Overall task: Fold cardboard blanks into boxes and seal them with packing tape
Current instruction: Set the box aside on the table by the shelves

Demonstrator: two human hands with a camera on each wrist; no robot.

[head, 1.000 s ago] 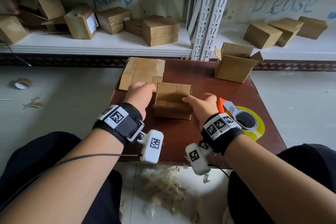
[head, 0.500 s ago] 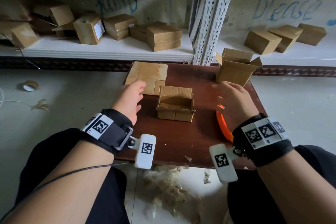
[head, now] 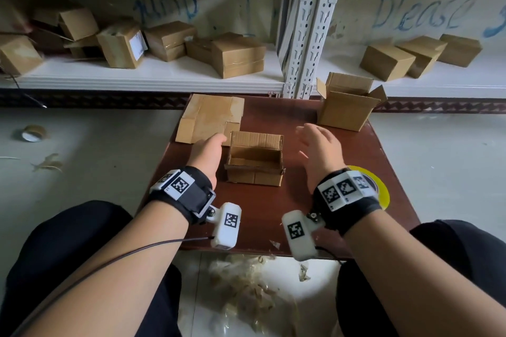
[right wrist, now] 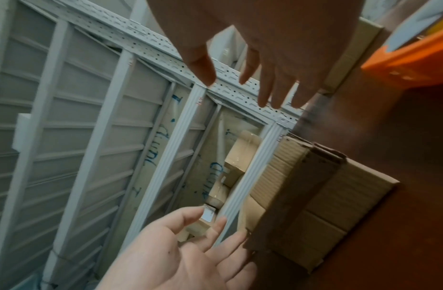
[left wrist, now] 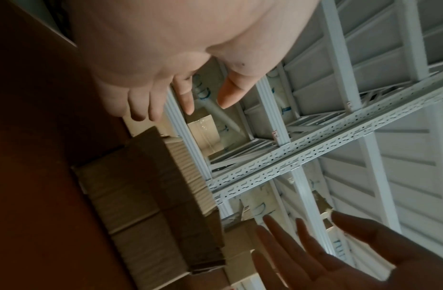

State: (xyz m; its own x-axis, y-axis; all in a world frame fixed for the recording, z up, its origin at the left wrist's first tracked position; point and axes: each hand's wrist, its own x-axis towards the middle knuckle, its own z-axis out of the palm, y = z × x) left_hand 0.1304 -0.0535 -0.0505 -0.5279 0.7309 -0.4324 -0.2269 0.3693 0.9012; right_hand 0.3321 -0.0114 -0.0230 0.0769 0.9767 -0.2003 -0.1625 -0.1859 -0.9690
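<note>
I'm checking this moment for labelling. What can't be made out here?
- Tape dispenser: head view, mostly hidden behind the right hand and its wristband.
- Left hand fingertips: head view, hidden by the hand's own back.
- Small open box: whether its bottom is taped, hidden underneath.
- Label on a shelf box: too small.

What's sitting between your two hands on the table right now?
An open box, its flaps up, stands between the left hand and the right hand. Neither hand touches it; the head view shows this best.
</note>
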